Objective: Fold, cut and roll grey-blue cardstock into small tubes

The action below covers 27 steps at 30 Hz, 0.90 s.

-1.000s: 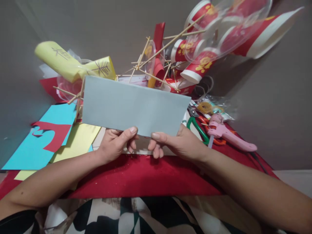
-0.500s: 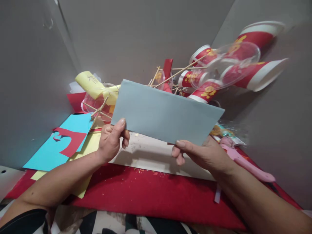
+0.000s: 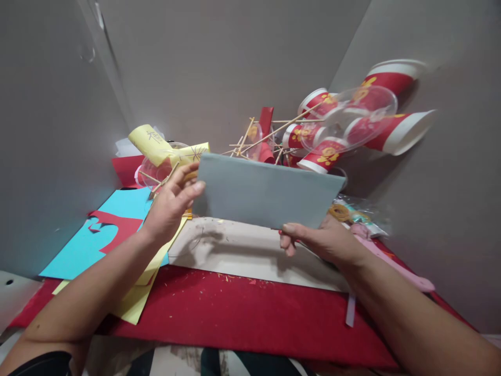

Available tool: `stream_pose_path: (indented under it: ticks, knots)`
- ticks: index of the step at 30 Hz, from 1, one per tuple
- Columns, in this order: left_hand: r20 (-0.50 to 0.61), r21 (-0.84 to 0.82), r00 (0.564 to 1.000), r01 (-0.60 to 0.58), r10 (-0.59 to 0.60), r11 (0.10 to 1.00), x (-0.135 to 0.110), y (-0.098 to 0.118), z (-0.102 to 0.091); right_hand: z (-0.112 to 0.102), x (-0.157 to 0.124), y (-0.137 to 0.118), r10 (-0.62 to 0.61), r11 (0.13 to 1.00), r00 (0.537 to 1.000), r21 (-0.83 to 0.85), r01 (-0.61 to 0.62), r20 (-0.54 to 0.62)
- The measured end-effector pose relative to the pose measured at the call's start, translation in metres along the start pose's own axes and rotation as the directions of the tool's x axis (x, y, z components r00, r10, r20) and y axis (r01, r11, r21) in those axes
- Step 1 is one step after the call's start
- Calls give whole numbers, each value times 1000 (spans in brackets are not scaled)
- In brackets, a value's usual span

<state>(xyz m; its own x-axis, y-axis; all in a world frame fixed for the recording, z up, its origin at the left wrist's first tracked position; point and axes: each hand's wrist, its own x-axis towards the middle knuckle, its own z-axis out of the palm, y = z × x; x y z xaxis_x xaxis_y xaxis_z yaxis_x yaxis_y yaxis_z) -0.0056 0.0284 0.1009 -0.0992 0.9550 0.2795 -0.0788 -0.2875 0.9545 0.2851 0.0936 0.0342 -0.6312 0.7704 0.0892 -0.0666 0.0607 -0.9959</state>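
Note:
A folded sheet of grey-blue paper [image 3: 266,190] is held up between my two hands, its long side running left to right. My left hand [image 3: 170,203] has its thumb on the front at the left edge, the fingers going behind. At the lower right corner my right hand [image 3: 332,240] pinches the sheet, thumb in front and fingertips curled below. Under the paper lies a white board [image 3: 242,261] with small scraps on it. Left of my left hand are turquoise sheets [image 3: 78,250] with a cut red paper piece [image 3: 121,227] on top.
Red-and-white paper cups [image 3: 391,130] joined with clear plastic lids and wooden sticks [image 3: 282,130] stand at the back right. Yellow paper rolls [image 3: 146,143] are at the back left. A pink tool [image 3: 395,261] lies by my right forearm. Red cloth [image 3: 235,318] covers the table.
The grey-blue paper is lower and more level in view. My left hand has shifted up along its left edge, with the fingers more stretched. My right hand keeps its pinch.

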Motion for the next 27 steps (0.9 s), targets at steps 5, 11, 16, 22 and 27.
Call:
stream_pose_path:
  ticks: [5,11,16,22,27]
  knots:
    - [149,16,970,190,-190,982,-5,-8,-4,7,-1,-6,75,990,991,-124,-62,106]
    - [96,-39,973,213,-208,976,-3,-12,-3,-7,5,3,-59,994,998,-87,60,9]
    - [46,-95,976,216,-213,972,-1,-17,1,-7,8,-3,-183,974,937,73,213,-297]
    - [62,-56,959,279,-275,959,-4,-31,5,3,7,-8,-101,978,894,121,170,-436]
    - [122,-37,939,328,-322,944,-8,-35,7,4,6,-4,6,987,883,144,70,-468]
